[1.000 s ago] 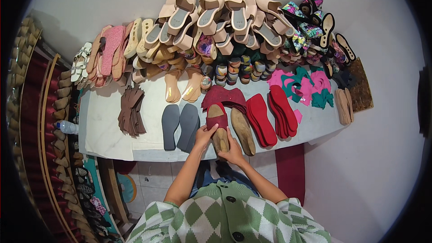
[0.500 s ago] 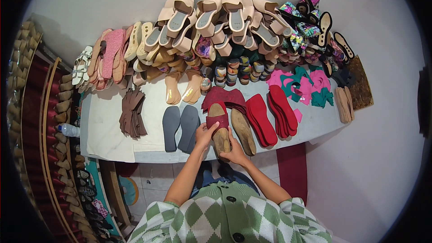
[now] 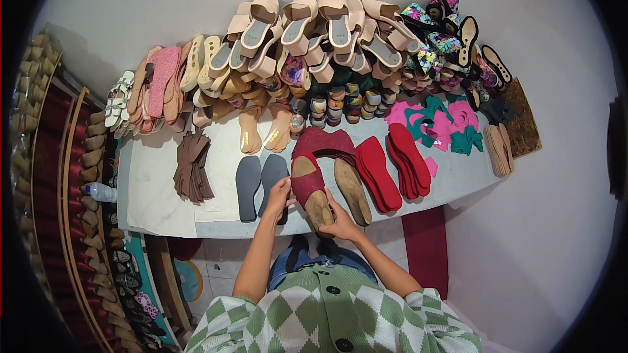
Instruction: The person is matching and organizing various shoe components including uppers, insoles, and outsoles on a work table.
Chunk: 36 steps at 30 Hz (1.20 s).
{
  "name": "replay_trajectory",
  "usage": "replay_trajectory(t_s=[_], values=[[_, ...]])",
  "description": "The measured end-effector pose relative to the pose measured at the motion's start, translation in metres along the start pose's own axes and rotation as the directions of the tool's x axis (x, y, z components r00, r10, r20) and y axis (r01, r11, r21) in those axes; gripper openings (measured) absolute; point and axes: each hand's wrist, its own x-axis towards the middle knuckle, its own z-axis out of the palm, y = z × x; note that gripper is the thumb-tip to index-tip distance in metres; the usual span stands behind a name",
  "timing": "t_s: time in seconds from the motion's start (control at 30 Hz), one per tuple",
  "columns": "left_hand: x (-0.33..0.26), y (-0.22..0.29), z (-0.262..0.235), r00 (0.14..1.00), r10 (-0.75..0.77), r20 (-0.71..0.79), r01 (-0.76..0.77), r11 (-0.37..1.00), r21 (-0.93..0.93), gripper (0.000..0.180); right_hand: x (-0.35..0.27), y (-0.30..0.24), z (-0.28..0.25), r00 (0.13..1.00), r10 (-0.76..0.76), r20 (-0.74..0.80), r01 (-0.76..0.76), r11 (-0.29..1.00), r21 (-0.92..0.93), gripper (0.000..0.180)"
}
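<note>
Stood against a pale wall: a white counter [image 3: 163,196], crowded along its back edge with a long heap of beige sandals [image 3: 314,26] and pink soles [image 3: 160,82]. Lay further right: scraps of pink and teal fabric [image 3: 435,121], a stack of red insoles [image 3: 392,163] and a few tan soles [image 3: 500,149]. Sat at the left: a fanned pile of brown cut pieces [image 3: 193,167]. Rested near the front edge: a pair of grey insoles [image 3: 260,183]. Lay just right of those, toe pointing away: a tan sandal with a dark red strap [image 3: 311,189], beside a bare tan sole [image 3: 352,189]. Touched the sandal's left edge: the left hand [image 3: 278,197], fingers loosely curled against the strap. Cupped the heel end: the right hand [image 3: 340,222], fingers wrapped round it.
</note>
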Motion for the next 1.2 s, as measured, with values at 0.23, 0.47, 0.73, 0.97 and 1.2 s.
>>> replay_trajectory(t_s=[0.23, 0.47, 0.73, 0.97, 1.2], values=[[0.019, -0.030, -0.031, 0.968, -0.031, 0.248, 0.124, 0.922, -0.368, 0.030, 0.001, -0.009, -0.010, 0.988, 0.019, 0.152, -0.032, 0.996, 0.085, 0.106], [0.026, -0.025, -0.008, 0.977, 0.035, 0.209, 0.083, 0.845, -0.529, 0.038, 0.008, -0.016, -0.017, 0.990, -0.023, 0.142, 0.006, 0.993, 0.116, 0.105], [0.031, -0.022, 0.013, 0.963, -0.001, -0.269, -0.020, 0.997, -0.078, 0.031, 0.011, -0.011, -0.012, 0.999, 0.031, 0.025, -0.028, 0.995, -0.096, 0.113], [-0.003, 0.013, 0.042, 0.964, 0.125, -0.233, -0.111, 0.991, 0.074, 0.037, 0.015, -0.007, -0.005, 0.999, 0.032, -0.012, -0.033, 0.992, -0.125, 0.115], [0.009, 0.003, 0.037, 0.949, 0.257, -0.181, -0.256, 0.966, 0.029, 0.040, 0.019, -0.017, -0.010, 0.997, 0.053, 0.047, -0.047, 0.992, -0.119, 0.110]])
